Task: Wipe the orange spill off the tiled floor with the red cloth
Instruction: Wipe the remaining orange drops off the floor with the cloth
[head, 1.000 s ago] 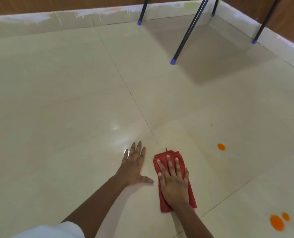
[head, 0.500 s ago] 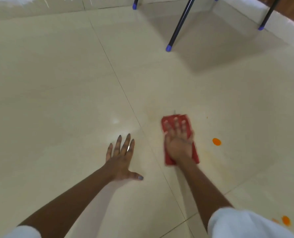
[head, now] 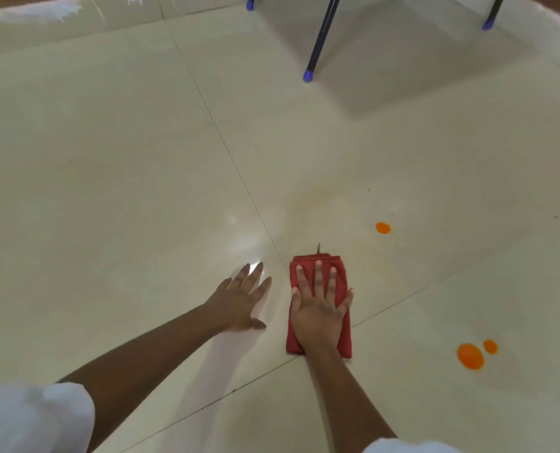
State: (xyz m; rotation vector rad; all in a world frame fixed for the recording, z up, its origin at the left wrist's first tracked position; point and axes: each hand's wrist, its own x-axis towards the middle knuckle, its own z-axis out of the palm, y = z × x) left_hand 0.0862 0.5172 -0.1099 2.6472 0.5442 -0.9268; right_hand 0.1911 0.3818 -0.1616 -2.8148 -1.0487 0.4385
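Right hand presses folded red cloth flat on tiled floor, fingers straight and spread. Left hand braces flat just beside it, holding nothing. Judged partway: faint orange smear beyond cloth, small orange spot and 2 orange blobs unwiped, well apart to the right.

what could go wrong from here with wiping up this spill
1. The red cloth under the right hand covers none of the drops: the lone drop ahead-right, the big drop and small drop far right. Any may be missed.
2. A faint orange film ahead of the cloth hints at smearing; more passes could spread it.
3. The left hand presses flat on glossy tile and might slip there.
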